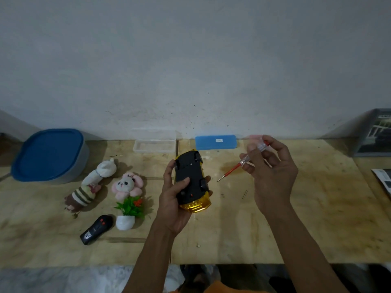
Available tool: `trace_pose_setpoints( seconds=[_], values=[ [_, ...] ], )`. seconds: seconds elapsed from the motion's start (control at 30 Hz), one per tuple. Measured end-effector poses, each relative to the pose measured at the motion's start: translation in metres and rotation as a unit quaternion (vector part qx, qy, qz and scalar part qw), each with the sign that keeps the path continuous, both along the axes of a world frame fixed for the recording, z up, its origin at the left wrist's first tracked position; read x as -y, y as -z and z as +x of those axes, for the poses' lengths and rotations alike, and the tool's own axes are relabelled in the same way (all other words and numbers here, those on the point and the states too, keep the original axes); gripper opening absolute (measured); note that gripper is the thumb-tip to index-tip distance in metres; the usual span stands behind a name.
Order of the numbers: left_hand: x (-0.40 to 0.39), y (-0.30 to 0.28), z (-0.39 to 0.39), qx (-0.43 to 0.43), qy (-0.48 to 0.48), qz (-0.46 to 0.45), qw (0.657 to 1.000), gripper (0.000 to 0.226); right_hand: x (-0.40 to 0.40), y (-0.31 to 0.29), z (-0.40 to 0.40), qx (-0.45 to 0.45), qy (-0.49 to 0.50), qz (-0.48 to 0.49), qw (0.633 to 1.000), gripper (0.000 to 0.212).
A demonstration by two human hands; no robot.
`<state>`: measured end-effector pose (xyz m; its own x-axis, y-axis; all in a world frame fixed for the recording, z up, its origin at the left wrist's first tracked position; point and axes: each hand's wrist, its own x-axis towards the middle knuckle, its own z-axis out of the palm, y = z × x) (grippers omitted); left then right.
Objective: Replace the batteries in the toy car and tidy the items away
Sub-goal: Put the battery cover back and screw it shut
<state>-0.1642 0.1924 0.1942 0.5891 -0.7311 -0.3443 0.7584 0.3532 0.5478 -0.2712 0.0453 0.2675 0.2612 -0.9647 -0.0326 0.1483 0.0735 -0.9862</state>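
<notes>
My left hand (172, 205) grips a yellow toy car (191, 179) held upside down above the table, its black underside and wheels facing up. My right hand (271, 166) pinches a red screwdriver with a clear handle (243, 162), its tip pointing down and left, a short way right of the car and apart from it. A black remote control (96, 229) lies on the wooden table (296, 229) at the front left. A blue case (215, 142) and a clear plastic case (154, 146) sit against the wall behind the car.
A blue-lidded tub (49, 155) stands at the back left. Two plush toys (93, 185) (127, 186) and a small potted plastic plant (129, 212) lie left of the car. A framed picture (374, 134) leans at the right, papers (384, 180) below it.
</notes>
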Motion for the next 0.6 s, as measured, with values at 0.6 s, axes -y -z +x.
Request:
trace_pose_setpoints(
  seconds=[0.6],
  values=[
    [0.037, 0.037, 0.008, 0.323, 0.075, 0.371, 0.867, 0.077, 0.054, 0.094, -0.029, -0.062, -0.042, 0.158, 0.985, 0.024]
  ],
)
